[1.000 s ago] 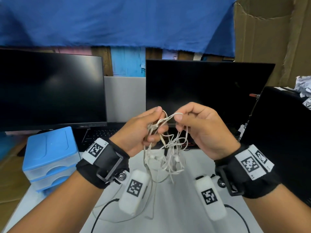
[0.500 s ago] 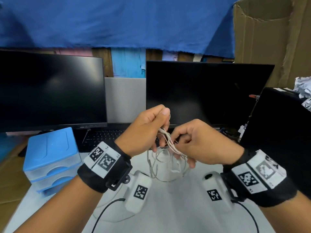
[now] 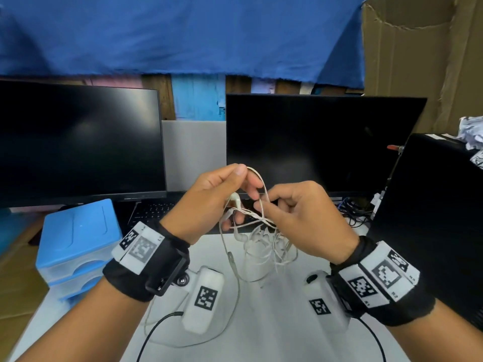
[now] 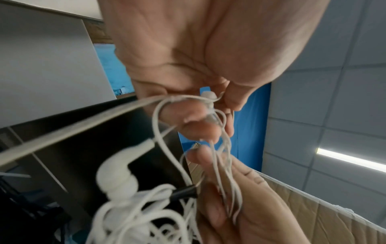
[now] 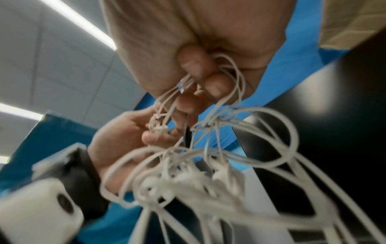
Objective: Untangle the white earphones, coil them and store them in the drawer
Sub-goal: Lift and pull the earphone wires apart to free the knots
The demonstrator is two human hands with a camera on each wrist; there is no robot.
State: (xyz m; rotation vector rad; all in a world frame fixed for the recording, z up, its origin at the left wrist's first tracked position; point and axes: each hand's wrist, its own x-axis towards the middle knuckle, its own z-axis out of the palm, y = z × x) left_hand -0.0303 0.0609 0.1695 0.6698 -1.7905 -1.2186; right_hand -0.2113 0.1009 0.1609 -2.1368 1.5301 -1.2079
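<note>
1. Nearest us, over the front of the white surface [image 3: 261, 322], we hold the white earphones [image 3: 261, 244] up in the air between our two hands; a long loop of cord trails down onto the surface below.
2. Our left hand [image 3: 211, 202] pinches a strand high between thumb and forefinger, with one earbud [image 3: 235, 198] lying against its fingers; the other fingers curl under the cords.
3. Our right hand [image 3: 300, 220] is curled closed on several strands just beside the left, and the knotted bulk hangs beneath it.
4. We judge the cord very light, thin, limp and a little springy, so it will snag on itself. It is better to take hold close to a knot and feed an earbud or the plug back through than to pull hard, since the fine wire at the buds looks fragile.
5. Further left stands the blue drawer unit [image 3: 75, 241], its drawers shut, well apart from the earphones.
6. Beyond are a keyboard [image 3: 154, 210] and two dark monitors [image 3: 324, 142].
</note>
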